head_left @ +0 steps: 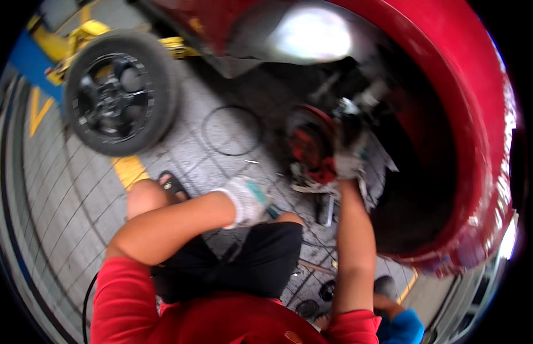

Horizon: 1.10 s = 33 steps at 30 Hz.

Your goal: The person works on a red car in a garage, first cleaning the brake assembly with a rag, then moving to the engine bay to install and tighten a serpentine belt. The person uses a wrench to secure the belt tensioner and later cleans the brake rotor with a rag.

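My left hand (247, 202), in a white knit glove with teal on it, is held above my lap near my knee. Its fingers look curled; what they hold, if anything, is hidden. My right hand (349, 163), gloved and dirty, reaches into the wheel well of a red car (450, 63). It is beside the red wheel hub assembly (309, 143), next to the strut area. Its fingers are blurred and dark, so their grip cannot be made out. A shiny metallic spot (347, 106) shows just beyond that hand.
A black-rimmed wheel (114, 94) stands at the left by a yellow lift arm (88, 33). A thin black ring (232, 131) lies on the tiled floor. Small dark round parts (307, 308) are at the lower middle. Another person's blue sleeve (407, 328) shows at the lower right.
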Each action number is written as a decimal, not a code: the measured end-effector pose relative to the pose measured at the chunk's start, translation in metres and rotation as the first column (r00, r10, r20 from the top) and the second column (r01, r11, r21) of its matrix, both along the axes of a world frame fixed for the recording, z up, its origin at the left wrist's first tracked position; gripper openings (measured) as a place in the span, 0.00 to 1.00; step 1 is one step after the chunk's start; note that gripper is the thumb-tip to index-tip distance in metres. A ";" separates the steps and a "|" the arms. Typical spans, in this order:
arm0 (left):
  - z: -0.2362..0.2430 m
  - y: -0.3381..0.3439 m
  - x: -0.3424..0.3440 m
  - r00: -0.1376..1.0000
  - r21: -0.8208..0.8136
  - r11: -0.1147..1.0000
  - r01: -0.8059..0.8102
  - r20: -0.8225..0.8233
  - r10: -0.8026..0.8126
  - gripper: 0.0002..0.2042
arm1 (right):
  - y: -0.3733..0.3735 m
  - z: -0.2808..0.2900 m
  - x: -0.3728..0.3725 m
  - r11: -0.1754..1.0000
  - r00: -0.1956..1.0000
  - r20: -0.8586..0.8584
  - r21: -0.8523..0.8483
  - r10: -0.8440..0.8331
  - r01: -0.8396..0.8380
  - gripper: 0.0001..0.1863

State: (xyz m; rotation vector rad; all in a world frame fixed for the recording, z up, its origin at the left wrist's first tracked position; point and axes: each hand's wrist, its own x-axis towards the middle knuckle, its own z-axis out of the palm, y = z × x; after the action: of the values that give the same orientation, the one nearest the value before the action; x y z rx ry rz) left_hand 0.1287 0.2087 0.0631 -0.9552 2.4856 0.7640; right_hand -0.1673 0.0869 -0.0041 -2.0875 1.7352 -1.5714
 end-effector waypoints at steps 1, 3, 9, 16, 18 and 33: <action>0.001 0.004 0.003 0.998 -0.035 0.999 0.005 -0.058 -0.007 0.28 | 0.004 0.007 0.000 1.000 0.999 0.041 0.029 -0.010 0.009 0.37; 0.003 0.001 -0.001 0.997 0.001 1.000 0.030 -0.065 -0.029 0.27 | 0.003 0.013 -0.010 0.999 0.998 0.061 0.042 -0.016 0.013 0.33; -0.010 0.002 0.010 0.998 -0.013 1.000 -0.006 -0.059 0.006 0.27 | 0.008 0.022 0.004 0.997 0.998 -0.029 0.036 -0.060 0.062 0.28; -0.006 0.004 0.006 0.999 0.010 1.000 -0.001 -0.040 0.001 0.26 | 0.013 0.030 0.011 0.994 0.996 0.081 0.108 -0.025 0.016 0.28; -0.002 0.004 0.004 0.999 0.003 1.000 0.007 -0.051 -0.007 0.26 | 0.007 0.018 0.004 0.997 0.998 0.037 0.055 -0.050 0.048 0.28; -0.008 0.002 -0.004 0.999 -0.009 1.000 -0.006 -0.050 0.005 0.27 | 0.009 0.023 0.006 0.998 0.993 0.115 0.060 -0.020 0.013 0.28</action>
State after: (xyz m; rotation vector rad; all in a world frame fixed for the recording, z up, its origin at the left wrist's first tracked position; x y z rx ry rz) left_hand 0.1246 0.2106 0.0553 -0.9579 2.5322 0.7880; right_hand -0.1608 0.0957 0.0188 -1.9202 1.7423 -1.5897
